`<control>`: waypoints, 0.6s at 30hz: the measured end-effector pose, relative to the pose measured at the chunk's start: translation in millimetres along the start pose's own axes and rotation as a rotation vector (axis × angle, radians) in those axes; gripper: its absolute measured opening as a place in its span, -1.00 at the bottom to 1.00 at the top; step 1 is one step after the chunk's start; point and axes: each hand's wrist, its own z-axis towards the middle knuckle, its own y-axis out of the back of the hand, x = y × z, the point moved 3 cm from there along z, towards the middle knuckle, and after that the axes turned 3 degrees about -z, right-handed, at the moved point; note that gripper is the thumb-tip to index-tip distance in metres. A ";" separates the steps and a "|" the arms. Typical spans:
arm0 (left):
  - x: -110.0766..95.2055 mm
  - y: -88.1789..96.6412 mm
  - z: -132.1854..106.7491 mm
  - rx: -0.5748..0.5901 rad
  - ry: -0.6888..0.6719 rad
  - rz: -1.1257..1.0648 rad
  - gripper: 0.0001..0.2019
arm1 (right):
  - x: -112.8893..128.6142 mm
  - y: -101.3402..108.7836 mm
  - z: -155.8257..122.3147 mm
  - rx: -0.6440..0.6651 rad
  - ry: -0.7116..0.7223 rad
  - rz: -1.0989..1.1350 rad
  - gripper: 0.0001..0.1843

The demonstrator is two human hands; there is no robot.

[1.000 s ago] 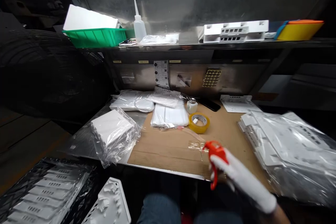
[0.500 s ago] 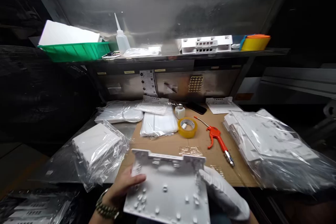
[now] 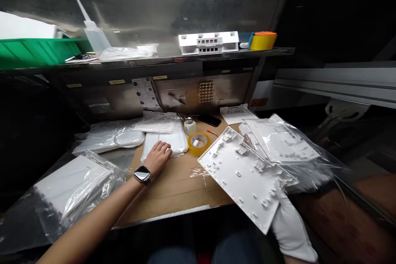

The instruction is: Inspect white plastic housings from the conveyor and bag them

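My left hand (image 3: 158,159), bare and with a watch on the wrist, lies palm down. Its fingers reach over the front of a stack of flat clear plastic bags (image 3: 176,142) and seem to touch it. In my right hand (image 3: 283,202), which wears a white glove, is a white plastic panel (image 3: 236,175) with small clips and posts, tilted over the right part of the table. The glove grips the panel by its right edge; the fingers are partly hidden. Behind the panel, a red air blow gun (image 3: 213,133) shows only its tip.
A yellow tape roll (image 3: 199,144), a small white bottle (image 3: 189,126) and a black phone (image 3: 209,120) lie mid-table. Bagged white panels stand left (image 3: 72,183) and right (image 3: 286,142). Above runs a metal shelf (image 3: 167,61) with a green basket (image 3: 37,53).
My left hand has let go of the panel and moved forward to the bag stack. My right hand has carried the panel right and tilted it. The view has swung to the right.
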 end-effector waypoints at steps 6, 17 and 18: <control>20.5 25.9 23.1 -0.069 0.103 0.023 -0.85 | 5.3 -3.7 -8.1 -0.030 0.057 0.059 -0.38; 25.8 25.9 42.0 0.149 0.328 -0.606 -0.48 | -17.1 -23.9 4.0 0.105 -0.108 0.061 -0.24; 18.8 20.3 40.7 0.159 0.335 -0.673 -0.47 | -23.6 -35.3 5.2 0.164 -0.141 0.036 -0.25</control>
